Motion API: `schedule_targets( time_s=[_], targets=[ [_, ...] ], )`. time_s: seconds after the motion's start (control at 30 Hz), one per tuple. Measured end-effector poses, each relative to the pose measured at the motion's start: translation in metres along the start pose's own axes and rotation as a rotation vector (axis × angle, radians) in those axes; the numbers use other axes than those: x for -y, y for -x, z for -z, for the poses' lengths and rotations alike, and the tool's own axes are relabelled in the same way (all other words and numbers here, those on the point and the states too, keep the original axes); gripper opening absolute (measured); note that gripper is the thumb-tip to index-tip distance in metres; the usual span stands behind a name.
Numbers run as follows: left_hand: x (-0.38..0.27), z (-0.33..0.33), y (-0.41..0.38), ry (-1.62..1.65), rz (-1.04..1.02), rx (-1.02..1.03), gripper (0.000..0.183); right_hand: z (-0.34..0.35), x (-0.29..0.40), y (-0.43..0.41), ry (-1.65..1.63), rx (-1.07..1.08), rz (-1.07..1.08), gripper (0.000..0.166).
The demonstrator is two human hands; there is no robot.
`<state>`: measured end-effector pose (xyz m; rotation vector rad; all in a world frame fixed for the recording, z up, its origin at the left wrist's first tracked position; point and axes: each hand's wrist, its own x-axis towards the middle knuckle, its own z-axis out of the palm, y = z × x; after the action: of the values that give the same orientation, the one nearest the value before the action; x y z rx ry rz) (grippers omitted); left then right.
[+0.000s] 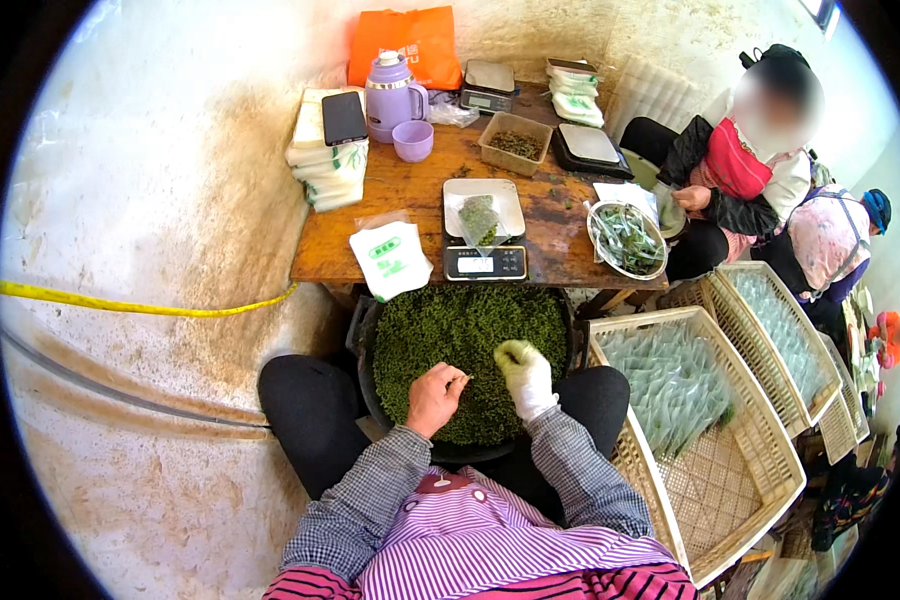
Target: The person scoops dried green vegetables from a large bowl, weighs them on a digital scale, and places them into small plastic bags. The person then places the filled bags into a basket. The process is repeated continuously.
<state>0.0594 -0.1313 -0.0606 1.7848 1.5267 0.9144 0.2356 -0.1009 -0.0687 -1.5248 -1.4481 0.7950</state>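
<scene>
A dark round tub full of small green buds or peppercorn-like bits (457, 322) stands between the person's knees. Over its middle, my bare left hand (436, 397) pinches a tiny pale bit between thumb and fingertips. My right hand (526, 375), in a white glove stained green at the fingers, hovers over the tub's right part with curled fingers; whether it holds anything is hidden. Beyond the tub, a digital scale (485, 264) on the wooden table bears a clear plastic bag of the green bits (480, 219). A stack of printed plastic bags (390, 259) lies left of it.
Plastic crates (727, 517) with filled clear bags (667, 382) stand at right. The table (412, 187) holds a purple flask (390, 97), a cup (413, 141), a tub of brown bits (516, 144), another scale (589, 144) and a bowl of leaves (627, 240). Co-workers (750, 157) sit at right.
</scene>
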Motion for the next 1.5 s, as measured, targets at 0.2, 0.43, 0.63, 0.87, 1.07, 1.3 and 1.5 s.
schedule_targets(
  time_s=[0.2,0.43,0.63,0.87,1.07,1.3,1.5],
  targets=[
    [0.010,0.001,0.002,0.092,0.095,-0.042,0.014,-0.004,0.051,-0.100,0.372,-0.315,0.468,0.009],
    [0.014,0.013,-0.016,0.680,0.316,-0.080,0.021,-0.032,0.059,-0.168,0.722,-0.190,0.425,0.044],
    [0.016,0.013,-0.017,0.822,0.368,-0.085,0.020,-0.012,0.068,-0.070,0.321,-0.129,0.548,0.032],
    [0.017,-0.005,-0.009,0.710,0.314,-0.060,0.018,-0.021,0.041,0.003,0.136,0.311,0.412,0.027],
    [0.024,-0.001,-0.003,0.605,0.383,0.055,0.017,-0.018,0.034,0.004,0.249,0.286,0.532,0.021],
    [0.027,-0.008,0.002,0.577,0.343,0.105,0.016,-0.014,0.022,0.003,0.285,0.320,0.455,0.012],
    [0.032,0.000,0.000,0.320,0.134,0.155,0.017,-0.001,0.029,-0.055,0.197,-0.095,0.352,0.014]
  ],
)
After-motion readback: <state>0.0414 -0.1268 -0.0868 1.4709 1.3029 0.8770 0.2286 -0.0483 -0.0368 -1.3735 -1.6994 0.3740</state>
